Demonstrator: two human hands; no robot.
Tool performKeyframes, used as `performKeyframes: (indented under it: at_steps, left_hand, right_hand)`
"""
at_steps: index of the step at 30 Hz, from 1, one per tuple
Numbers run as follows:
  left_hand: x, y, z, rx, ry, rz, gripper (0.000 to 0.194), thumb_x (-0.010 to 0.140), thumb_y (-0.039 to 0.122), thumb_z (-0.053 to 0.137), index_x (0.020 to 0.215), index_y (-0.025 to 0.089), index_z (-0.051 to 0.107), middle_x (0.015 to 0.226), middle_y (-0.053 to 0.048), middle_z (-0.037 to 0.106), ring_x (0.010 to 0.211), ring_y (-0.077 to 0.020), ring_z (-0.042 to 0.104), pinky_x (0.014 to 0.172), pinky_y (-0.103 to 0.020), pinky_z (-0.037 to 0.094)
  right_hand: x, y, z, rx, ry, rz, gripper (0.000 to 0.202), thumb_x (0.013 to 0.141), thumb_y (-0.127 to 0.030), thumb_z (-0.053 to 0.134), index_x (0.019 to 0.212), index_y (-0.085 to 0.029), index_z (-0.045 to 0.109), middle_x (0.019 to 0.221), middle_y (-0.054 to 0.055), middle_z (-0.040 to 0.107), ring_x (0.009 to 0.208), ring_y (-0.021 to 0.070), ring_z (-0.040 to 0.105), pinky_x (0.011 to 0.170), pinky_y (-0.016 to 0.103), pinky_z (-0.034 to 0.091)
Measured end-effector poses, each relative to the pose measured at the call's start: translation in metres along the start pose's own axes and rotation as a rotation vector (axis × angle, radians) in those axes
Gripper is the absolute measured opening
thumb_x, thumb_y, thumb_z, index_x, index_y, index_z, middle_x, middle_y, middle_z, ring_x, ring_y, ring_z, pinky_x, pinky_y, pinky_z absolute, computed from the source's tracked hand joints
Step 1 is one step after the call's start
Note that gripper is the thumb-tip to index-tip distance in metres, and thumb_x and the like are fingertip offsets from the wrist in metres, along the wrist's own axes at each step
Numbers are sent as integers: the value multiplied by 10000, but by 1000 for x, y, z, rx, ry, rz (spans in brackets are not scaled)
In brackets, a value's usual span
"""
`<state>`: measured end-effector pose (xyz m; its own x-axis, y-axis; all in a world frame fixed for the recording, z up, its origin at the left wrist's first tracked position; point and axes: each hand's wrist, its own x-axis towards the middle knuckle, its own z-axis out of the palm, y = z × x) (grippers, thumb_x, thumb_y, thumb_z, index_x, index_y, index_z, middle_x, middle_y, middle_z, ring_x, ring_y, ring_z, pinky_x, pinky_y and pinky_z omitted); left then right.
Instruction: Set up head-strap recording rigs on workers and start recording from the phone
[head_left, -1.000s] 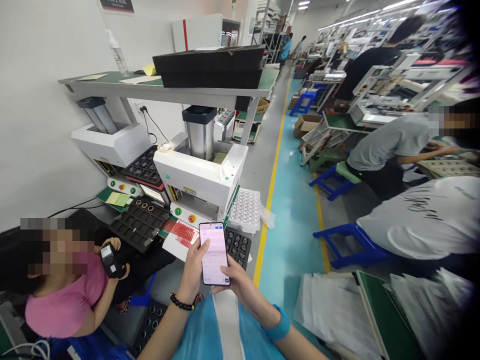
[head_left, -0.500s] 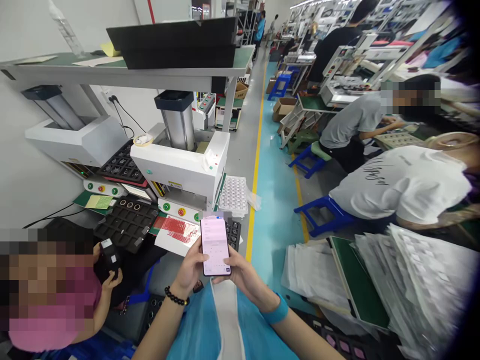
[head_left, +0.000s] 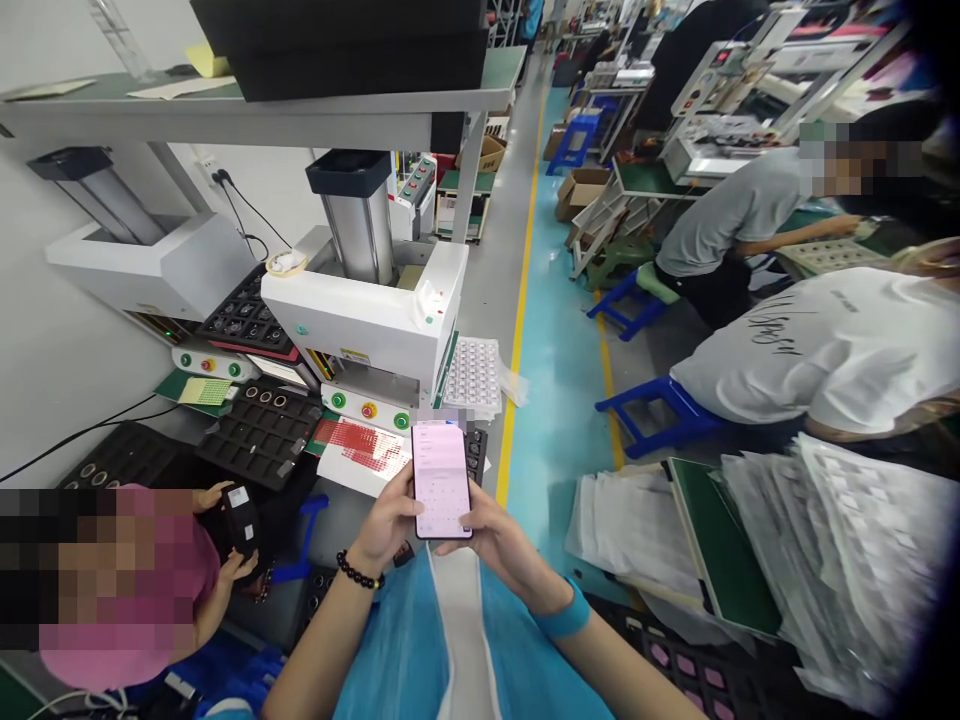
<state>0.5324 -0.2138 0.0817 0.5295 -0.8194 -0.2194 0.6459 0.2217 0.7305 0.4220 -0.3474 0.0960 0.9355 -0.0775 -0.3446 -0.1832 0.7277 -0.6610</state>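
A smartphone (head_left: 441, 480) with a lit, pinkish-white screen is held upright between my two hands, low in the middle of the head view. My left hand (head_left: 388, 520) wraps its left edge, thumb on the lower screen. From the other side my right hand (head_left: 495, 535) grips the lower right edge, its thumb also at the screen. Fingers behind the phone are hidden. A black bead bracelet (head_left: 360, 571) circles my left wrist and a blue band (head_left: 562, 612) my right. Beyond the phone lies a white sheet with red pieces (head_left: 364, 455).
Two white press machines (head_left: 367, 310) stand at left under a shelf (head_left: 300, 122). A co-worker in pink (head_left: 135, 590) holds a black part (head_left: 240, 520). Black trays (head_left: 259, 435) lie nearby. At right are seated co-workers, a blue stool (head_left: 652, 415) and stacked plastic-wrapped trays (head_left: 840, 540). A yellow-lined aisle (head_left: 555, 300) runs ahead.
The view has tipped down slightly, and the phone and my hands sit a little further right and higher. The co-worker in pink has shifted, with the black part moved rightward.
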Motion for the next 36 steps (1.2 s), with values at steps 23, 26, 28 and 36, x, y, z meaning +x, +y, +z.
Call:
performKeyframes:
  at_steps: [23,26,28,36]
  left_hand:
    - [-8,-4,-15,108,-107,76,906,678,170,790,1479,234,371,1421,-108,525,1256,-269,523,987,-329,463]
    - [-8,-2,-7,46,-28,58,805,672,190,772,1415,224,465,1361,-86,584,1206,-252,554,950,-313,473]
    - [-6,-2,-1,54,32,39,754,694,204,758,1397,221,486,1337,-84,604,1193,-255,565,943,-324,478]
    - [-2,-1,12,125,134,33,773,713,237,759,1422,205,453,1300,-96,623,1184,-270,570,956,-353,474]
  right_hand:
    - [10,-1,-2,9,-93,30,617,726,-119,554,1335,-215,531,1221,83,657,929,232,644,680,376,620]
    - [10,-2,-3,11,-92,28,621,732,-114,550,1343,-220,525,1239,82,649,947,235,644,692,377,622]
    - [9,-2,-4,12,-91,28,627,734,-111,547,1350,-226,520,1257,80,640,961,237,643,702,379,622]
    - [7,-5,-7,1,-85,27,641,733,-111,561,1360,-234,514,1273,79,633,995,244,640,705,368,621]
